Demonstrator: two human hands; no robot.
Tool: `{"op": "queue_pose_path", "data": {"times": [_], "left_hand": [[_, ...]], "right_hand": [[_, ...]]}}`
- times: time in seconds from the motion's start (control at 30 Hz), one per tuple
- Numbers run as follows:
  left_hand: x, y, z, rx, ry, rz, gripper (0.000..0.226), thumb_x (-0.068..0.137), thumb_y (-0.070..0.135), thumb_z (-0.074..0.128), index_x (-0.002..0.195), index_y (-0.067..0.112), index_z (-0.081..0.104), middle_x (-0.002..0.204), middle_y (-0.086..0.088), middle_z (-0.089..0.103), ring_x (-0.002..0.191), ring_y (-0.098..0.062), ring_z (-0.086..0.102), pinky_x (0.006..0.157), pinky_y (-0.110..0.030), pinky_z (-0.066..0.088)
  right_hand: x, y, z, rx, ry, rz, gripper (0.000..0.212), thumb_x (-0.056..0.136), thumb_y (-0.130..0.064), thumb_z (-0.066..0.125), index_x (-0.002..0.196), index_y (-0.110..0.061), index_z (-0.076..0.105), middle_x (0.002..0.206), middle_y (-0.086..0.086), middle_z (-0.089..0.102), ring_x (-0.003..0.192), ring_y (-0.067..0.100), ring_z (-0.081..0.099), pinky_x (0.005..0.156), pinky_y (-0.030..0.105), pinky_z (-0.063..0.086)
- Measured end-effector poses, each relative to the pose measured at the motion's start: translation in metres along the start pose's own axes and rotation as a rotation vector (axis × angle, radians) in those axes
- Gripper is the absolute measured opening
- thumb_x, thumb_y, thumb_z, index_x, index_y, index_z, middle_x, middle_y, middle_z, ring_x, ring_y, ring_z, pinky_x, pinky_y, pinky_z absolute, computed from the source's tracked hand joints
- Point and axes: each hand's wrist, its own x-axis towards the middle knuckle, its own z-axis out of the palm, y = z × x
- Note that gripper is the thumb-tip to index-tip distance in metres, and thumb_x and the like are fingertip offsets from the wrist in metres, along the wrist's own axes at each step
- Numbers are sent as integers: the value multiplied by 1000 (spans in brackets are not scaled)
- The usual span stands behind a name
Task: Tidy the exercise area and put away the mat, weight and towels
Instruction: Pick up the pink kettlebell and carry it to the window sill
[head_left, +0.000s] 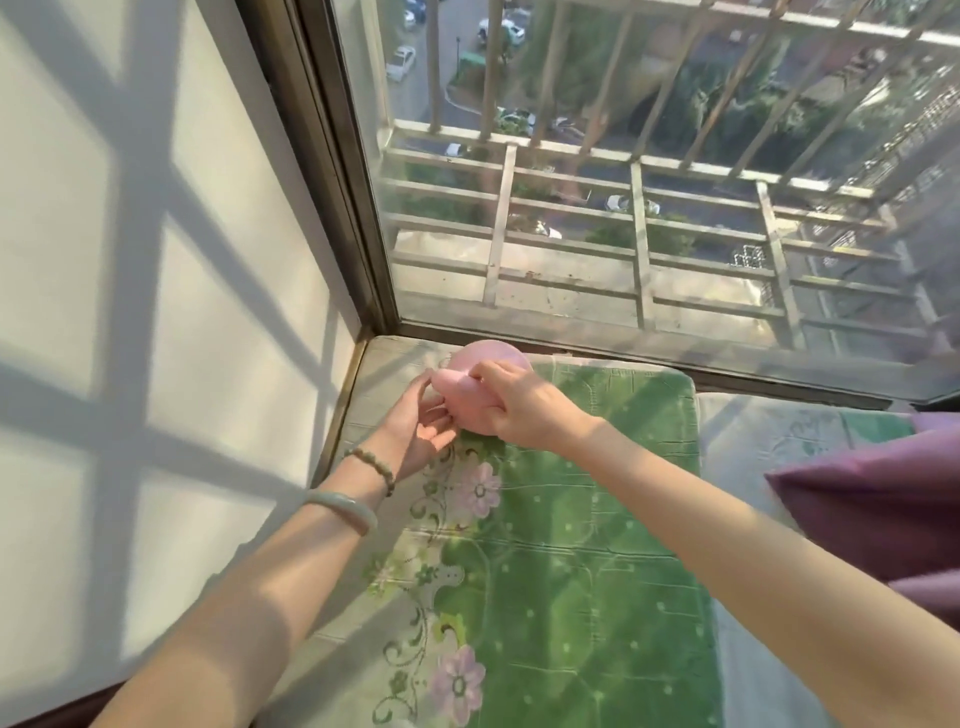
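Both arms are reaching out across the green floral cushion (571, 519) toward its far left corner, beside the window (623, 208). The right hand (519, 410) is gripping the pink weight (462, 397) from above, fingers curled round it. The left hand (421, 426) is lying palm-up, fingers relaxed, touching the weight's near end.

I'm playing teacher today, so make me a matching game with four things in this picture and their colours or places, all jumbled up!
Things:
1 weight
2 cushion
3 cloth
4 bangle

Matches:
A purple, at the right edge
B on the wrist of the left hand
C pink, gripped by the right hand
D green with flowers

Pairs: 1-C, 2-D, 3-A, 4-B
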Motion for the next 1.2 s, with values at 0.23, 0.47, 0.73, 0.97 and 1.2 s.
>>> {"op": "queue_pose_path", "data": {"times": [0.23, 0.47, 0.73, 0.97, 1.2], "left_hand": [[-43, 4, -21, 367, 35, 105, 28, 90, 28, 60, 102, 3, 63, 83, -11, 71, 73, -19, 70, 69, -27, 59], [-55, -18, -52, 464, 41, 59, 14, 84, 6, 65, 97, 3, 66, 84, -14, 74, 76, -19, 72, 65, -22, 58], [-65, -49, -75, 452, -1, 40, 34, 76, 3, 70, 108, 7, 62, 103, -16, 70, 94, -27, 69, 75, -27, 58], [-56, -74, -94, 816, 197, 124, 43, 80, 4, 69, 121, 17, 61, 105, -2, 69, 92, -18, 68, 84, -35, 56], [-54, -84, -95, 1053, 319, 198, 37, 84, 9, 65, 117, 25, 64, 91, 11, 68, 83, -27, 68, 72, -45, 56]], "right_hand": [[-11, 6, 22, 9, -91, -51, 53, 80, 0, 54, 132, -5, 47, 115, 17, 53, 105, 33, 51, 86, 43, 44], [-61, 37, 77, -136, -32, -261, 47, 79, -10, 53, 126, -3, 54, 104, 11, 66, 95, 32, 62, 90, 50, 48], [-93, 76, 121, -349, 69, -444, 44, 88, -5, 49, 131, -4, 45, 128, 17, 58, 125, 34, 51, 109, 46, 35], [-99, 84, 144, -525, 54, -435, 51, 82, -5, 52, 132, -12, 47, 133, 21, 53, 129, 35, 46, 111, 48, 29], [-106, 74, 149, -514, -114, -342, 77, 64, -28, 77, 133, -7, 52, 141, 17, 46, 135, 33, 38, 106, 47, 38]]}}
